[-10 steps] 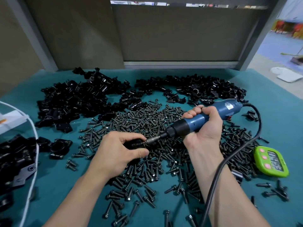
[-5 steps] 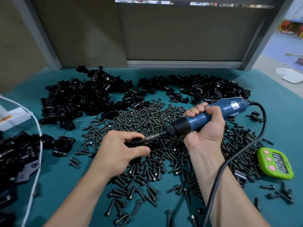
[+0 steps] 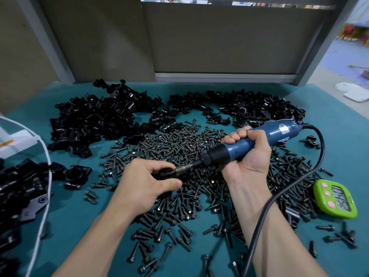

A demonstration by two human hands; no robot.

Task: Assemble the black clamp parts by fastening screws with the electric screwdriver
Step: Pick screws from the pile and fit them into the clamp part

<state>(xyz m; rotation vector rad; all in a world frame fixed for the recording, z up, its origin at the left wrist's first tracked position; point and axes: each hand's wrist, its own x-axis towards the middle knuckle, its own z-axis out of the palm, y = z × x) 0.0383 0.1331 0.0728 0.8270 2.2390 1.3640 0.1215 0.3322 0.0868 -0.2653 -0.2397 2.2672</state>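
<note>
Barely anything shifts: the fingers of our left hand [image 3: 143, 182] still grip the small black clamp part [image 3: 164, 173] above the dark steel screws [image 3: 175, 144]. Our right hand [image 3: 247, 154] still clasps the blue electric screwdriver [image 3: 267, 135], bit engaged. We judge fastening continues.

The teal table [image 3: 79, 226] carries a wide spread of screws [image 3: 169, 144] under and around the left hand [image 3: 143, 182] and right hand [image 3: 247, 156]. Clamp parts [image 3: 95, 120] are heaped beyond the left hand, and a second heap [image 3: 249, 105] lies beyond the right. One clamp [image 3: 76, 175] sits left of the left hand. A green timer [image 3: 335, 198] lies to the right of the right hand.
</note>
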